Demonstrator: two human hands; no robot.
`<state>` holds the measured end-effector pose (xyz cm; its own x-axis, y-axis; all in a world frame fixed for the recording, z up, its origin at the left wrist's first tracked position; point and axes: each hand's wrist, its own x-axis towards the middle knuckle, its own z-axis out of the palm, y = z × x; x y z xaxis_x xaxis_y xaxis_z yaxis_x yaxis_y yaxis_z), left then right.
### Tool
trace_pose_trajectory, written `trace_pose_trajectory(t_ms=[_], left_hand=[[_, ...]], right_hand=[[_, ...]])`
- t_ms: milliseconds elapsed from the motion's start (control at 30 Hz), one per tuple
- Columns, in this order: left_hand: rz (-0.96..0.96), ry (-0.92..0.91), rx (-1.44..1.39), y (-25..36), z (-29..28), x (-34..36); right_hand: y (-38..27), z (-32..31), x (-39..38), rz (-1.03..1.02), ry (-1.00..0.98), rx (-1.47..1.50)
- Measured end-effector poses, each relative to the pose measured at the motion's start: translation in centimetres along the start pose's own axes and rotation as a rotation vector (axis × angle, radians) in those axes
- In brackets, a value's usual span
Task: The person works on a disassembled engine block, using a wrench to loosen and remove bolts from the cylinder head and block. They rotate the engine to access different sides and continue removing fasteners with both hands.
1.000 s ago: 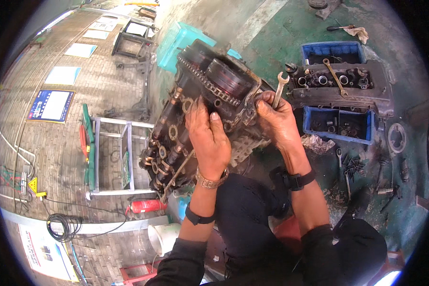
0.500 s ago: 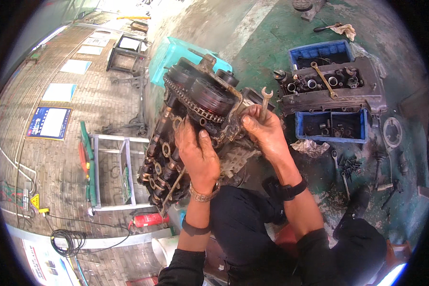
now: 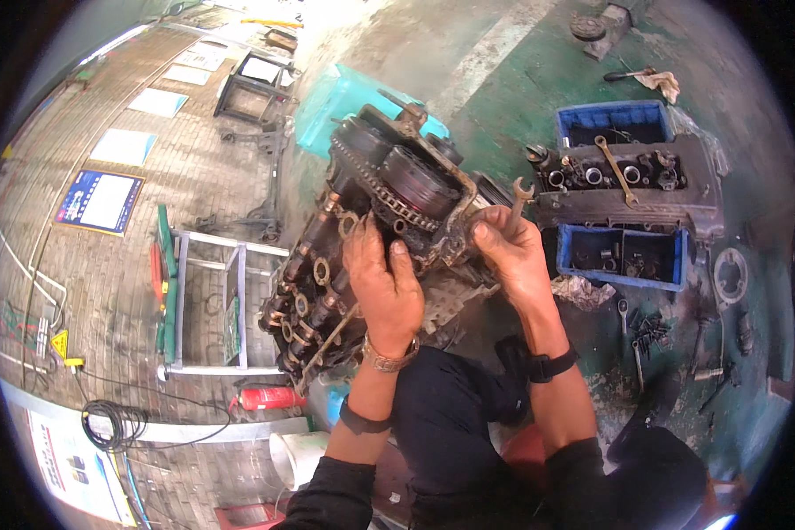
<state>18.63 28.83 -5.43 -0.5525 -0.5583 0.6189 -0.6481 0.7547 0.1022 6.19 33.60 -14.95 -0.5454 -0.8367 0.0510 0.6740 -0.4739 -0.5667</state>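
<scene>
A greasy engine cylinder head stands in front of me, with two dark round sprockets at its far end and a timing chain running along them. My left hand rests against the engine just below the chain, thumb apart from the fingers. Its fingertips are partly hidden among the engine parts, and nothing shows in its grasp. On the other side of the sprockets, my right hand is closed round a wrench, whose open jaw points up. The right fingers touch or nearly touch the metal bracket edge there.
A valve cover with a combination wrench on it lies right, between blue bins. Ratchets, bolts and rags lie nearby. A turquoise crate stands behind the engine; a stepladder and fire extinguisher are left.
The whole view has shifted a little, so the engine appears further right. Relative to the engine, both hands stay in nearly the same places, and the wrench remains in my right hand.
</scene>
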Motion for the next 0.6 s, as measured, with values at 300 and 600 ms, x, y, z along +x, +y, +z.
trace_pose_trajectory(t_ms=[300, 600], left_hand=[[0.020, 0.026, 0.018, -0.3, 0.1, 0.1], [-0.009, 0.015, 0.007, 0.0, 0.1, 0.1]], right_hand=[[-0.3, -0.2, 0.1, 0.016, -0.060, -0.020], [0.7, -1.0, 0.2, 0.138, -0.037, -0.041]])
